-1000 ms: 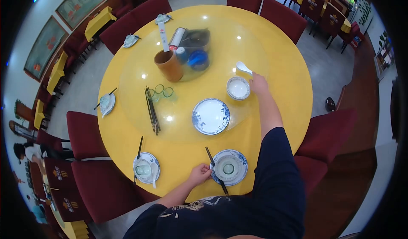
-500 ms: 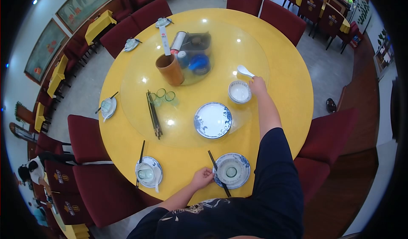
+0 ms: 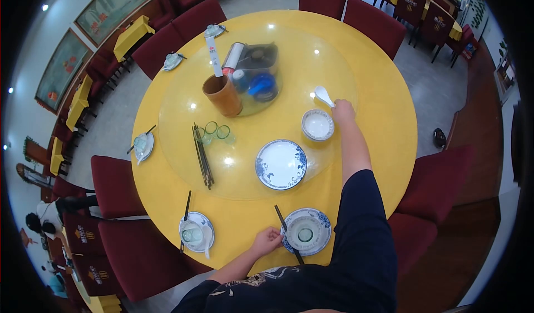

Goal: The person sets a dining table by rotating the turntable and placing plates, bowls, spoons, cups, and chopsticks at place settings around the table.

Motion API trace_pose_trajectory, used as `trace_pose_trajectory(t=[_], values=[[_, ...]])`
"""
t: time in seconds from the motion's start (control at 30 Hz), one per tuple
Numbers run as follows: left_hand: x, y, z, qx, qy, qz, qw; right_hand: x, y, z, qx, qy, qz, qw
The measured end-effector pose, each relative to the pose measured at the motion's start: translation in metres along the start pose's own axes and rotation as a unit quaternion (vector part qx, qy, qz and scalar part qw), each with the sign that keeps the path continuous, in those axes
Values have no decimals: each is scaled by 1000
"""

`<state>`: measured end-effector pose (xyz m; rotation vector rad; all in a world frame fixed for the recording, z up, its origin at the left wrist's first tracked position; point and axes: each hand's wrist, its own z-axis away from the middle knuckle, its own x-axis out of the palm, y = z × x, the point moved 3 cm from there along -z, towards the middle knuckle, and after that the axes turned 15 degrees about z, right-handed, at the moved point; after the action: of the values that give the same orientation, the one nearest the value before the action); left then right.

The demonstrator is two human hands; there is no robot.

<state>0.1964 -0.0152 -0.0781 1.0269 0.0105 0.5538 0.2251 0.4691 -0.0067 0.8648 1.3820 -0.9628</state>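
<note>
My right hand [image 3: 343,112] is closed on the handle end of a white soup spoon [image 3: 322,96], just beyond a small white bowl [image 3: 317,125] with a patterned rim. My left hand [image 3: 268,241] has its fingers bent against the left rim of a blue-and-white plate [image 3: 321,249] near me. On that plate sits a bowl [image 3: 295,224] with a greenish glass [image 3: 305,234] inside. Black chopsticks [image 3: 280,216] lie across the plate's left side, close to my left fingertips. A stack of blue-patterned plates [image 3: 281,164] stands on the glass turntable, left of and nearer than the small bowl.
On the turntable [image 3: 183,99] stand a bamboo holder [image 3: 222,97], a dark caddy [image 3: 261,60], several green-rimmed glasses [image 3: 223,132] and a bunch of chopsticks [image 3: 203,160]. Another place setting [image 3: 196,230] lies to the left. Red chairs [image 3: 142,254] surround the table. A person [image 3: 50,215] is at far left.
The view has shifted slightly, so the table sits a little lower. The spoon in my right hand has tilted more upright. My left hand stays at the plate's rim.
</note>
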Motion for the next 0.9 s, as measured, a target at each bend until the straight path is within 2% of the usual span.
trace_pose_trajectory(t=[0.2, 0.3, 0.37, 0.7, 0.8, 0.9], values=[[-2, -5, -2, -6, -1, -16, 1000, 7, -1, -7, -47, 24, 76, 996], [-2, -7, -3, 1, -2, 2, 1000, 4, 1, -7, -87, 84, 87, 989], [-3, -7, -3, -4, 3, -17, 1000, 1, 2, -10, -104, 86, 97, 986], [-6, -13, -6, 11, -4, -25, 1000, -43, 14, 16, -175, 125, 110, 970], [-2, -5, -4, 7, -4, -18, 1000, -55, 33, 39, -138, 148, 66, 977], [-5, -10, -8, 15, -16, -16, 1000, -62, 55, 95, -142, 116, -35, 982]])
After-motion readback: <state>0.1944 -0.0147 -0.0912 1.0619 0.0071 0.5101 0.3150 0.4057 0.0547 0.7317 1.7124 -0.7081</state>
